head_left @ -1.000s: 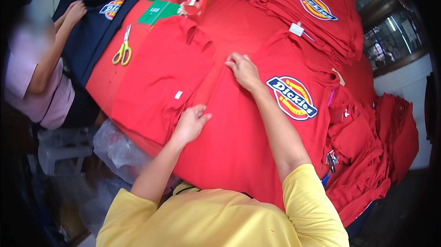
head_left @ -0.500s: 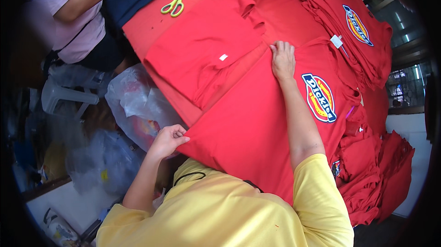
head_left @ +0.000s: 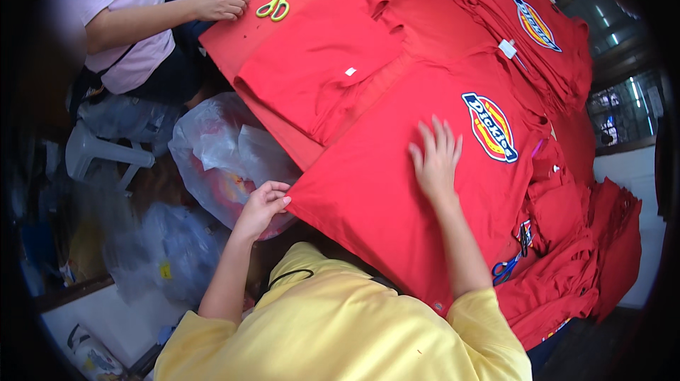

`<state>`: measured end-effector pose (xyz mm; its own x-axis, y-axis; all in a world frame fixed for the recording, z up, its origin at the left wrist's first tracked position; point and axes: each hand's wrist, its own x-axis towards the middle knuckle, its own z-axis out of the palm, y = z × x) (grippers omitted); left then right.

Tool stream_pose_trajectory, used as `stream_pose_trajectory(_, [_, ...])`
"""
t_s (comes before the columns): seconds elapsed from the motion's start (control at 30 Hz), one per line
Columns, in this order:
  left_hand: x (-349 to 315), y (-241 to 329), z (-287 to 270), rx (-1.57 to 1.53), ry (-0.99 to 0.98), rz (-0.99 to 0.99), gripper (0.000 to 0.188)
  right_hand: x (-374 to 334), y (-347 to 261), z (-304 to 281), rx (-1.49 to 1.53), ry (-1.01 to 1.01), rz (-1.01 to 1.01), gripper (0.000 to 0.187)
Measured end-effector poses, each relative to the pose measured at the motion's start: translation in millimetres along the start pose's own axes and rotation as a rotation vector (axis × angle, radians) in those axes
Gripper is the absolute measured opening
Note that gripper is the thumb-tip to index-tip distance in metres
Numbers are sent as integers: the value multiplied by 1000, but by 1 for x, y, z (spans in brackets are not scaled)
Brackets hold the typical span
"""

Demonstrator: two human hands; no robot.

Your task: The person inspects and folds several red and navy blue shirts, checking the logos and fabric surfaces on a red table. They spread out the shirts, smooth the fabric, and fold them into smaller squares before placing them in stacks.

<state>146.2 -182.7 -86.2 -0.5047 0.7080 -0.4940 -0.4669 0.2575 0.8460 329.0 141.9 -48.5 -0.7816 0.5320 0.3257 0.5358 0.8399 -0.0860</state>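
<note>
A red T-shirt (head_left: 361, 183) is spread over the table in front of me, a blue, white and yellow logo (head_left: 490, 127) printed on its right part. At its near left corner, my left hand (head_left: 261, 209) pinches the fabric between thumb and fingers. My right hand (head_left: 435, 161) lies on the shirt with fingers spread, left of the logo, and grips nothing. Just beyond lies another red garment (head_left: 319, 62) with a small white label (head_left: 350, 71).
Yellow-handled scissors (head_left: 275, 6) lie at the far left, near another person's hand (head_left: 221, 6). Blue-handled scissors (head_left: 504, 269) rest among red garments (head_left: 567, 268) at right. More red shirts (head_left: 520, 34) are piled at far right. A clear plastic bag (head_left: 205, 137) hangs beside the table's left edge.
My right hand has let go of the shirt's far edge and moved nearer, its fingers now spread on the fabric. The other person's hand has come into view by the scissors.
</note>
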Motion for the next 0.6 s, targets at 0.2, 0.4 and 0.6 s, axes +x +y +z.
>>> stream_pose_trajectory(0.2, [4,22,5,568,60,-8,30,-143,-6,-50,-67,-169,376,59])
stream_pose_trajectory(0.4, [12,56,70,1197,211,702,25,-219,-14,-56,-106,-145,640,63])
stream_pose_trajectory(0.6, [134,55,189,1124,-64,1141,29,-219,-31,-60,-99,-105,649,60])
